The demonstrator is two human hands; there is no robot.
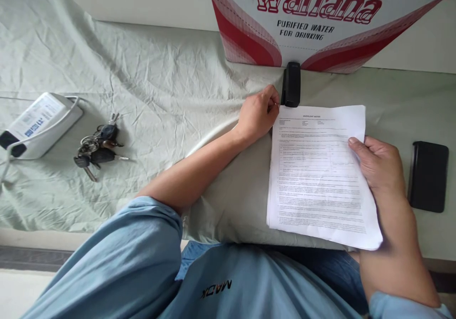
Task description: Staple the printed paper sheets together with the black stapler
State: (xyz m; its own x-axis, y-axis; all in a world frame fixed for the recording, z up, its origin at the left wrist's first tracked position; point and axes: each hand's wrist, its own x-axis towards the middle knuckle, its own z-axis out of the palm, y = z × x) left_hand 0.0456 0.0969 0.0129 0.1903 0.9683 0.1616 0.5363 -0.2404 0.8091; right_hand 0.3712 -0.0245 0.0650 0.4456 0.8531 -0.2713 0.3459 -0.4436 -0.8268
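A stack of printed white paper sheets (317,176) lies on the pale green cloth in front of me. My right hand (379,164) grips the sheets' right edge, thumb on top. My left hand (258,112) has its fingers pinched at the sheets' top left corner, right beside a black stapler (291,84) that stands just above that corner. Whether the left fingers hold anything small is hidden.
A bunch of keys (97,145) and a white device with a cable (39,124) lie at the left on the green cloth (160,96). A black phone (428,175) lies at the right. A red and white Wahaha water box (313,20) stands at the back.
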